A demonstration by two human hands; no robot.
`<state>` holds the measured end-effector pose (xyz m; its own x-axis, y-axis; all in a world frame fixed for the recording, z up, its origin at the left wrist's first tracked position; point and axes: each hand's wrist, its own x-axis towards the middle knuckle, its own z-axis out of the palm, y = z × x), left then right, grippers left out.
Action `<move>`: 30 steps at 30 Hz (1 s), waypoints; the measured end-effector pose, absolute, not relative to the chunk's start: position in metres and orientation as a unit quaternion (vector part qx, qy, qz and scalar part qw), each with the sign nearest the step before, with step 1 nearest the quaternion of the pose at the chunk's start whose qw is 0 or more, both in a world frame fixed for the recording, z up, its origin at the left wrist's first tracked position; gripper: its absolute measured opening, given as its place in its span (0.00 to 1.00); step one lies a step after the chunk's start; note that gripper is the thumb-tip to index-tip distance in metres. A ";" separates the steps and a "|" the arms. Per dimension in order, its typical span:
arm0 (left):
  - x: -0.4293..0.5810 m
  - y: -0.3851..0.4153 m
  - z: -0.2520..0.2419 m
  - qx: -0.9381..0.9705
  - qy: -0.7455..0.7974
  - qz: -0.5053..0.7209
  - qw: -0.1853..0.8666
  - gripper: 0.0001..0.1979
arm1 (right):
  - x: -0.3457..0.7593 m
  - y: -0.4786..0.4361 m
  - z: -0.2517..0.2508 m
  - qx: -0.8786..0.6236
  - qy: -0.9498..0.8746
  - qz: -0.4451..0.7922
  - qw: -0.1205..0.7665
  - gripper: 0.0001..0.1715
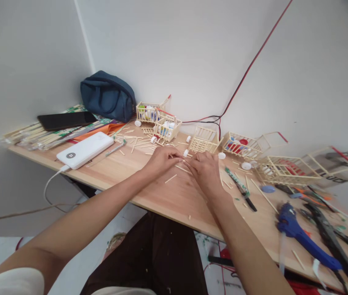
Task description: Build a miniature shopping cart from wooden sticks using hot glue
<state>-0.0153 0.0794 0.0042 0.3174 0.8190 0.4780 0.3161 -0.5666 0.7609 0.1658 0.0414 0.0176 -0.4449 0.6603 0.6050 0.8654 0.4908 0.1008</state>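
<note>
My left hand (163,160) and my right hand (205,169) meet over the middle of the table, thumbs and fingers pinched together. Whatever lies between their fingertips is small and mostly hidden. Just beyond them stands a little cart (204,140) built of thin wooden sticks, with a white wheel (186,153) close to my fingertips. A short stick (170,178) lies on the wood near my left hand. To the right of my right hand is a craft knife (240,189) with a green patterned handle and a dark end.
More stick carts (242,145) with white wheels line the wall. On the left are a white power bank (84,150), a black phone (66,120), bundled sticks (29,135) and a blue pouch (108,96). A blue glue gun (303,237) and black-handled tools (330,235) lie right.
</note>
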 end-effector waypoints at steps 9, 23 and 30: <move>-0.012 0.079 0.005 0.748 0.367 0.459 0.309 0.06 | 0.164 0.040 0.019 -0.469 -0.824 -0.199 0.247 0.10; -0.020 0.079 0.000 0.769 0.425 0.370 0.303 0.05 | 0.165 0.039 0.020 -0.473 -0.827 -0.173 0.248 0.13; -0.020 0.082 -0.003 0.775 0.416 0.376 0.291 0.05 | 0.165 0.039 0.019 -0.477 -0.826 -0.176 0.243 0.13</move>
<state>-0.0196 0.0819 -0.0030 0.3721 0.8636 0.3403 0.4263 -0.4846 0.7638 0.1645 0.0387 0.0194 -0.4256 0.7029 0.5699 0.8742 0.4820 0.0583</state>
